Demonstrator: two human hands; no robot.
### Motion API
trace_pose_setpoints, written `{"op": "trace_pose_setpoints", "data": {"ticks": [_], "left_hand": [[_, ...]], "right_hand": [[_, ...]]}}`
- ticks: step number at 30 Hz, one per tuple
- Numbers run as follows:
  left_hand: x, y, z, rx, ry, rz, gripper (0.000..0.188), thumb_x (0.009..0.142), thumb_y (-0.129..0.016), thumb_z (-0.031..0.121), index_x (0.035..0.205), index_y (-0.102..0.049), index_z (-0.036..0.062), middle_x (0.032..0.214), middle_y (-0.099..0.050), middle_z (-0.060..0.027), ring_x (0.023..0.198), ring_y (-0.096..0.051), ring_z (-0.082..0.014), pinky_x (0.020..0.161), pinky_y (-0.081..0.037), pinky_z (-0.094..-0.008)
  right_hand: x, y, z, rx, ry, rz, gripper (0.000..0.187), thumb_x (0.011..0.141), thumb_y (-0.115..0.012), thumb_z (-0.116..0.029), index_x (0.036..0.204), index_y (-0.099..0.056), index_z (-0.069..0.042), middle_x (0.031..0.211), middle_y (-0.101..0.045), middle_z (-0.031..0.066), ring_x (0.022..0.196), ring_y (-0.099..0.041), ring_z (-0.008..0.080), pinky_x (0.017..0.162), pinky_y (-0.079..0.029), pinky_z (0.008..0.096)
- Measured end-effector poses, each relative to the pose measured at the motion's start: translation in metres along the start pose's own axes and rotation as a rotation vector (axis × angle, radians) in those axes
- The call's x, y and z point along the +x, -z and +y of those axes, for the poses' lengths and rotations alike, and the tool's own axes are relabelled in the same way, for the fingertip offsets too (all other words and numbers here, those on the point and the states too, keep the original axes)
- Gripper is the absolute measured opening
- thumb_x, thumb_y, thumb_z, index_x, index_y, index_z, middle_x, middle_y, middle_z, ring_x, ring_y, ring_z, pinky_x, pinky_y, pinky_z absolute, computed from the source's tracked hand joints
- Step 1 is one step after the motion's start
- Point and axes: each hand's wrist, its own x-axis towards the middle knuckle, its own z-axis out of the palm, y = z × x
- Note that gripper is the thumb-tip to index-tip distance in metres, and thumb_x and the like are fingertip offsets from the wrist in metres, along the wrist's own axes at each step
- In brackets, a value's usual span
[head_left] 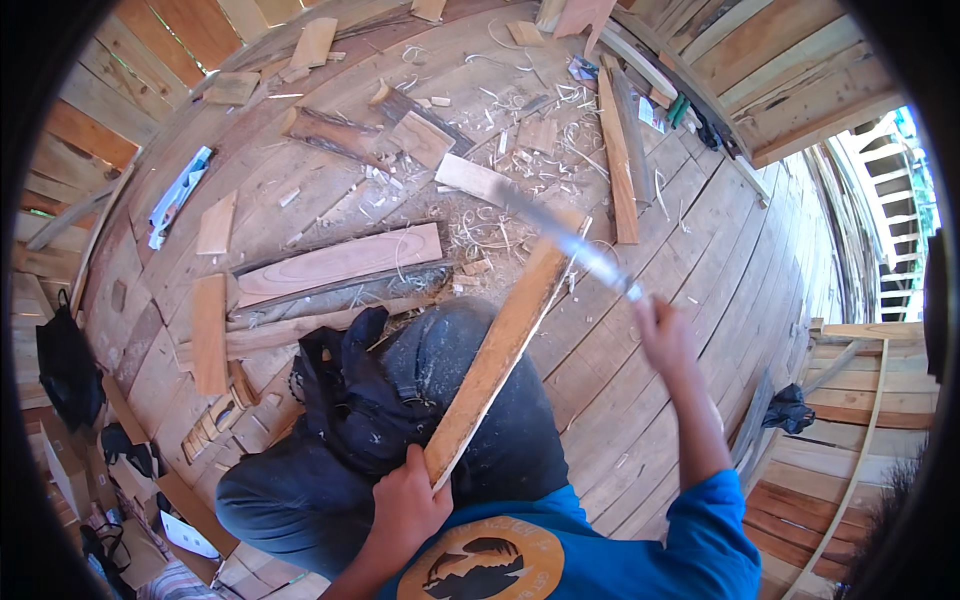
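My left hand (412, 497) is closed around the near end of a long, narrow wooden board (497, 358). The board slants away over my leg, and a pale, freshly cut strip runs along its right edge. My right hand (664, 335) grips the handle of a machete (590, 256), raised to the right of the board's far end. Motion smears the blade, which passes over or close to that end; whether it touches the wood I cannot tell. Dark cloth (365, 385) lies bunched across my lap, beside the board.
Curly shavings (490, 235) and wood chips litter the plank floor (650, 390). A broad plank (340, 265) lies ahead on the left, and a long board (618, 150) on the right. Bark-edged offcuts (335, 135) lie farther off. Cardboard boxes (185, 510) stand at lower left.
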Motion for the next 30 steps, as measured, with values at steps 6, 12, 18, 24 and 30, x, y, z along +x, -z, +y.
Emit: {"op": "trace_pose_setpoints", "data": {"ticks": [6, 12, 18, 24, 30], "left_hand": [[0.004, 0.001, -0.002, 0.011, -0.019, -0.006, 0.029, 0.078, -0.063, 0.023, 0.089, -0.046, 0.0021, 0.065, -0.06, -0.0211, 0.063, -0.062, -0.0421, 0.058, -0.05, -0.0504], [0.003, -0.001, -0.006, 0.023, -0.054, 0.029, 0.032, 0.078, -0.064, 0.028, 0.087, -0.046, 0.0025, 0.064, -0.061, -0.0187, 0.061, -0.063, -0.0397, 0.056, -0.051, -0.0484], [0.002, 0.002, -0.005, 0.015, -0.075, -0.002, 0.048, 0.081, -0.065, 0.045, 0.092, -0.047, 0.0017, 0.063, -0.061, -0.0167, 0.06, -0.064, -0.0372, 0.054, -0.051, -0.0457], [0.001, 0.006, -0.017, -0.008, -0.154, -0.018, 0.051, 0.081, -0.065, 0.047, 0.093, -0.052, -0.001, 0.068, -0.063, -0.0189, 0.063, -0.064, -0.0372, 0.056, -0.051, -0.0451], [0.003, 0.001, -0.027, -0.161, -0.216, -0.004, 0.046, 0.082, -0.069, 0.037, 0.101, -0.058, -0.0032, 0.078, -0.066, -0.021, 0.071, -0.067, -0.0356, 0.064, -0.052, -0.0415]], "right_hand": [[-0.046, -0.032, -0.051, 0.114, 0.325, -0.309, 0.051, 0.087, -0.056, -0.049, 0.078, -0.061, 0.001, 0.056, -0.052, 0.0219, 0.054, -0.057, 0.0382, 0.052, -0.041, 0.0466], [0.038, 0.002, 0.031, 0.075, -0.226, 0.092, 0.057, 0.093, -0.048, -0.049, 0.074, -0.06, 0.003, 0.065, -0.058, 0.0249, 0.067, -0.061, 0.0413, 0.059, -0.045, 0.0449], [-0.035, -0.009, -0.035, 0.209, 0.13, -0.075, 0.052, 0.089, -0.055, -0.049, 0.077, -0.06, 0.002, 0.057, -0.054, 0.0212, 0.056, -0.057, 0.0376, 0.053, -0.042, 0.0436], [-0.025, -0.046, -0.032, 0.006, 0.129, -0.186, 0.056, 0.088, -0.054, -0.053, 0.076, -0.061, 0.001, 0.062, -0.057, 0.0228, 0.062, -0.059, 0.0396, 0.055, -0.044, 0.046], [-0.028, -0.038, -0.025, 0.144, -0.027, -0.1, 0.058, 0.089, -0.052, -0.053, 0.075, -0.061, 0.003, 0.064, -0.058, 0.0248, 0.062, -0.06, 0.0408, 0.055, -0.044, 0.0454]]}}
